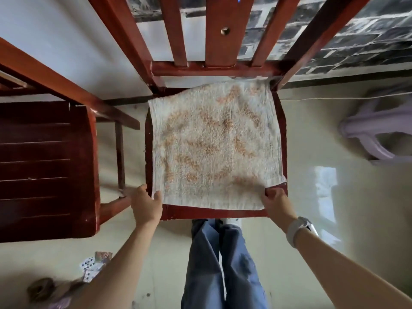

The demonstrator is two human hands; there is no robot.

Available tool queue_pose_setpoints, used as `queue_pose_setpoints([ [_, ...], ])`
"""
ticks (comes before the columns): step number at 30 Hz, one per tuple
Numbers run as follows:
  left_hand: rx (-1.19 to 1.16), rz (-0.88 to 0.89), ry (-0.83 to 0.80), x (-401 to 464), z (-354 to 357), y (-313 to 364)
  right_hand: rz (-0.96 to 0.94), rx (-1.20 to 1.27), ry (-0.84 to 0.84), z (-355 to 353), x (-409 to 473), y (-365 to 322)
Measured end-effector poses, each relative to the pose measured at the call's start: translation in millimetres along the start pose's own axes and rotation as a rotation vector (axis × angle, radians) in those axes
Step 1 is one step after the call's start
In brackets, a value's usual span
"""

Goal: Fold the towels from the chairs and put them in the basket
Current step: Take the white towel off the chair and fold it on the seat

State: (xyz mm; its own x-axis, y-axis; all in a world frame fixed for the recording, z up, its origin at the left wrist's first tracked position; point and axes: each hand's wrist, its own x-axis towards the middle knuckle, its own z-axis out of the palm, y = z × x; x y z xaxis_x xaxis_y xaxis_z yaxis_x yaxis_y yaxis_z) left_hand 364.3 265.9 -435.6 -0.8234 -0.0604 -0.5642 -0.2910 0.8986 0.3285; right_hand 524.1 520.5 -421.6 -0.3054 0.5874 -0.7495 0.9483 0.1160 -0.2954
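While the red wooden chair [283, 121] fills the middle of the view, a second, darker chair [44, 166] sits at nine o'clock and a pale plastic stool [376, 134] at three. Spread flat across the red seat lies the towel [214, 143], white with a faded orange pattern, square to the frame. Down at six o'clock, the left hand [146, 204] has thumb and fingers curled round the near left corner, and the right hand [275, 202] pinches the near right corner. A watch [299, 230] rides that wrist. It looks like the first fold is about to start: both corners likely need carrying together toward twelve o'clock, edges kept level. No basket is in view.
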Motion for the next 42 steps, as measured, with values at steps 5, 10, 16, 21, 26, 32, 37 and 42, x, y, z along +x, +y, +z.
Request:
queue_pose_setpoints([
  [5,0.058,0.028,0.107,4.4,8.0,0.2,0.134,-0.040,0.091,26.8,8.4,6.3],
  [10,0.048,-0.063,0.118,2.7,18.0,2.6,0.115,-0.015,0.099,30.6,10.5,8.3],
  [16,-0.501,-0.197,-0.107,-7.7,-7.5,29.5,-0.138,0.284,0.082,-24.8,3.7,-14.2],
  [21,-1.188,-0.002,-0.294,-16.7,-60.7,72.8,-0.583,0.566,0.423,-106.2,1.1,-65.9],
  [26,-1.139,-0.137,-0.385,-31.6,-25.3,64.3,-0.456,0.487,0.391,-99.2,23.2,-51.6],
  [32,-0.520,-0.306,-0.032,-29.6,34.2,24.0,-0.016,0.192,0.085,-55.3,52.1,14.9],
  [37,-0.261,-0.107,0.093,-30.3,35.9,18.9,-0.042,0.147,0.128,-44.0,48.4,16.2],
  [42,-0.215,-0.089,0.060,-32.1,39.4,26.7,-0.097,-0.009,0.232,-37.5,44.8,10.4],
])
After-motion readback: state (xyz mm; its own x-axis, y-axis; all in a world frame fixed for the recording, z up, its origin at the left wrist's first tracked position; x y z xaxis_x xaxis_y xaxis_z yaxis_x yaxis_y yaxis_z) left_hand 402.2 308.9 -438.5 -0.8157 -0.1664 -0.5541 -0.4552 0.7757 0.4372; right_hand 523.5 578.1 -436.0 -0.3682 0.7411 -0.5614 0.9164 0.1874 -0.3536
